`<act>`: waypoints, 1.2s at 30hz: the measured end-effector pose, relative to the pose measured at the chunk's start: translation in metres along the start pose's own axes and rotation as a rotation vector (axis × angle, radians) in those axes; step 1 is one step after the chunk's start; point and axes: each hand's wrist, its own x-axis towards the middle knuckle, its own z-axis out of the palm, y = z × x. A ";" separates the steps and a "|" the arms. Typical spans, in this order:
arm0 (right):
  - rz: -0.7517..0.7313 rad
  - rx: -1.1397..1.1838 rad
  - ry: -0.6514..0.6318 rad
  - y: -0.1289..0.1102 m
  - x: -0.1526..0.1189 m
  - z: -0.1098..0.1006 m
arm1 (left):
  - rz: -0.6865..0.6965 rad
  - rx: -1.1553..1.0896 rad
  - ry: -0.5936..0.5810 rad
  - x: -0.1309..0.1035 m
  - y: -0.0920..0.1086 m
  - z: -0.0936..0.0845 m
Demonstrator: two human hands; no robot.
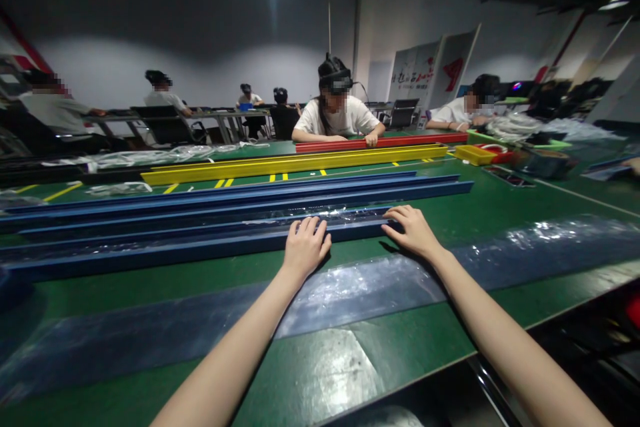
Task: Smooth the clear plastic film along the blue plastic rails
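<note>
A long blue channel strip (165,256) with a clear film over it lies across the green table, nearest of the blue strips. My left hand (306,245) is on it near its right part, fingers over the upper edge and thumb at the front side. At the strip's right end is my right hand (414,230), thumb and fingers bent around the end. A flat length of clear plastic film (370,290) lies on the table beneath my forearms. The fingertips of both hands are partly hidden by the strip.
More blue channel strips (435,187) lie just behind. Farther back are a yellow strip (300,163) and a red strip (405,141), which a co-worker (345,117) touches. A yellow tray (473,155) and bundled plastic (520,125) stand at right. The table edge (425,380) runs near me.
</note>
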 end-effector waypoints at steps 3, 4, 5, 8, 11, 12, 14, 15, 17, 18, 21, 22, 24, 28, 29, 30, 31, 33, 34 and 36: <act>-0.034 0.015 -0.023 -0.004 0.000 -0.001 | 0.032 -0.009 -0.003 0.001 0.000 -0.001; -0.043 0.021 -0.031 -0.006 0.000 -0.001 | 0.039 -0.015 -0.003 0.001 0.000 -0.001; -0.050 0.029 -0.039 -0.008 0.000 -0.001 | 0.045 -0.023 -0.001 0.002 0.000 -0.002; -0.071 0.055 -0.063 -0.014 0.001 -0.001 | 0.064 -0.044 0.007 0.002 0.000 -0.002; -0.094 0.087 -0.086 -0.019 0.002 -0.001 | 0.085 -0.049 0.004 0.001 0.000 -0.001; -0.100 0.096 -0.091 -0.021 0.002 -0.001 | 0.091 -0.048 0.001 0.001 0.000 -0.001; -0.107 0.108 -0.094 -0.022 0.002 0.000 | 0.103 -0.042 -0.005 0.001 -0.001 0.000; -0.110 0.110 -0.093 -0.023 0.002 0.000 | 0.105 -0.040 -0.007 0.001 -0.001 0.000; -0.114 0.110 -0.089 -0.023 0.002 -0.001 | 0.105 -0.043 -0.009 0.001 -0.001 0.001; -0.117 0.106 -0.086 -0.022 0.002 -0.001 | 0.104 -0.048 -0.010 0.000 -0.001 0.001; -0.115 0.079 -0.070 -0.019 0.002 -0.005 | 0.099 -0.061 -0.011 0.000 -0.001 0.001; -0.109 0.065 -0.061 -0.017 0.002 -0.007 | 0.096 -0.061 -0.011 0.000 -0.001 0.000; -0.086 0.039 -0.038 -0.012 0.001 -0.011 | 0.091 -0.058 -0.011 0.000 -0.001 0.000; -0.043 0.000 -0.037 0.003 -0.003 -0.019 | 0.082 -0.051 -0.009 0.000 0.000 0.000; -0.040 -0.004 -0.048 0.007 -0.003 -0.021 | 0.079 -0.050 -0.008 0.000 0.000 0.000; -0.039 -0.004 -0.060 0.010 -0.004 -0.021 | 0.075 -0.049 -0.008 0.000 0.000 0.000; -0.039 0.000 -0.071 0.014 -0.005 -0.021 | 0.073 -0.048 -0.008 0.000 0.000 0.001; -0.042 0.018 -0.087 0.019 -0.006 -0.020 | 0.072 -0.047 -0.008 0.000 0.000 0.001; -0.045 0.029 -0.093 0.021 -0.006 -0.019 | 0.073 -0.045 -0.007 0.000 0.000 0.001; -0.047 0.047 -0.100 0.025 -0.006 -0.017 | 0.075 -0.040 -0.005 0.000 -0.001 0.002</act>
